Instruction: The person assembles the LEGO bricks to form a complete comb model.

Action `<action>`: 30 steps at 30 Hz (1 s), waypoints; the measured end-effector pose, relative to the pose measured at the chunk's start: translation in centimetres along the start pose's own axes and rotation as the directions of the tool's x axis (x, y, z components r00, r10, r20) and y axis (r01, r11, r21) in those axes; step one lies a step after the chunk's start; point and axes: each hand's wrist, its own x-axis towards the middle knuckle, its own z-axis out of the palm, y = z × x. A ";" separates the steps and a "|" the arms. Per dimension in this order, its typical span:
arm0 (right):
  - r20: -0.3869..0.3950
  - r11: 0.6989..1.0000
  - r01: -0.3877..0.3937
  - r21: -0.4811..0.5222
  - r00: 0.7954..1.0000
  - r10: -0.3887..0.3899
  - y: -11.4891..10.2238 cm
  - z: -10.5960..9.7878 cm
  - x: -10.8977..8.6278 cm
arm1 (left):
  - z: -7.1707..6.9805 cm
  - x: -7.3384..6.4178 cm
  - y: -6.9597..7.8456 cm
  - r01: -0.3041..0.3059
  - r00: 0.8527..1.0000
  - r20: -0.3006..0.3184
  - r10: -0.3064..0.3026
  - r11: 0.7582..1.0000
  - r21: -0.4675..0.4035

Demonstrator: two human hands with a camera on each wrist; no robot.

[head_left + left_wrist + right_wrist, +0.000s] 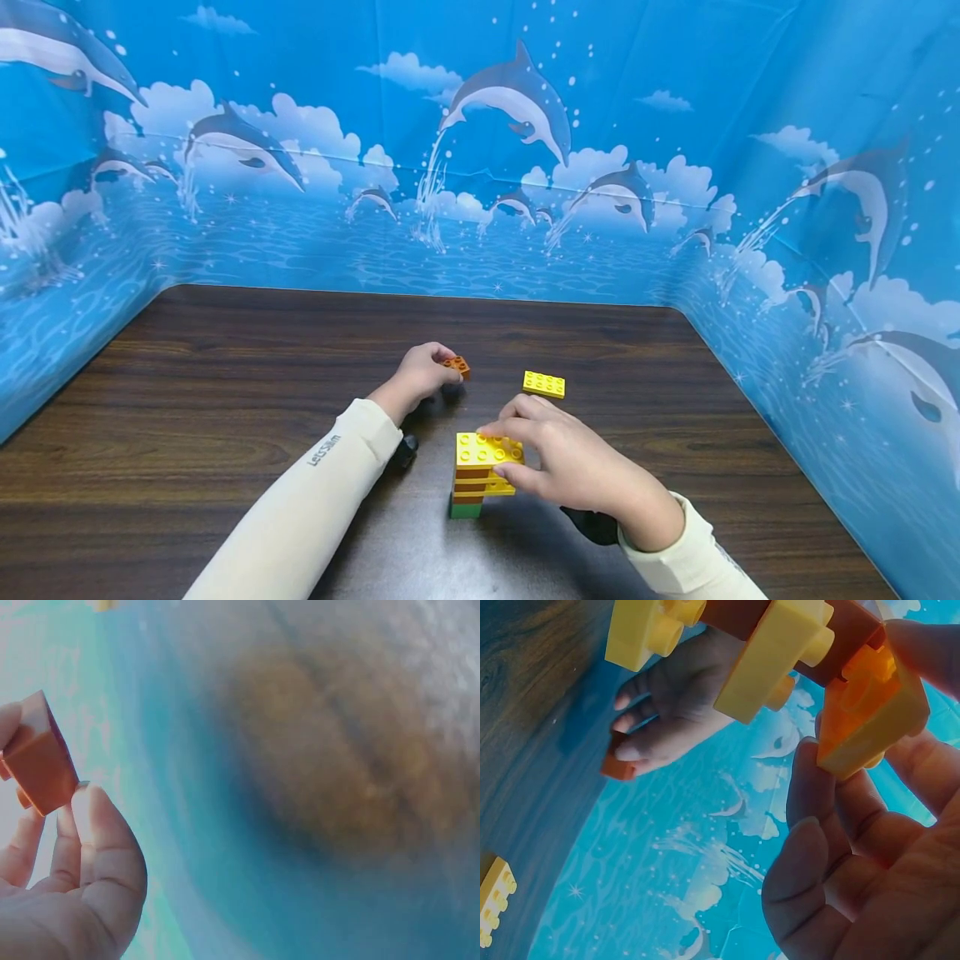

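Note:
My left hand (418, 375) pinches a small orange-brown toy brick (458, 365) between thumb and fingers, low over the far part of the table. In the left wrist view that brick (41, 769) is at the left edge, its studs pointing left and down. Nearer to me stands a tower of bricks: a green brick (466, 509) at the bottom, then brown and yellow ones in turn. My right hand (562, 454) grips the tower's top yellow brick (472, 447) from the right. In the right wrist view this brick (885, 724) overhangs the tower, its hollow underside showing.
A loose yellow brick (543, 384) with studs up lies beyond my right hand on the dark wooden table (247, 375). A blue dolphin-print sheet (480, 167) surrounds the table's back and sides. Black wrist gear (405, 450) is partly visible beneath my left wrist.

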 end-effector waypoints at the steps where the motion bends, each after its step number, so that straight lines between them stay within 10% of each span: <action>1: 0.000 1.000 -0.001 -0.001 1.000 0.001 0.0 0.0 0.0 | -0.2 -0.2 0.1 -0.009 1.000 0.004 0.009 1.000 -0.006; 30: 0.021 1.000 -0.011 0.025 1.000 0.011 -0.1 -0.3 0.1 | -3.3 -6.9 3.0 -0.120 0.986 0.098 0.132 0.985 -0.125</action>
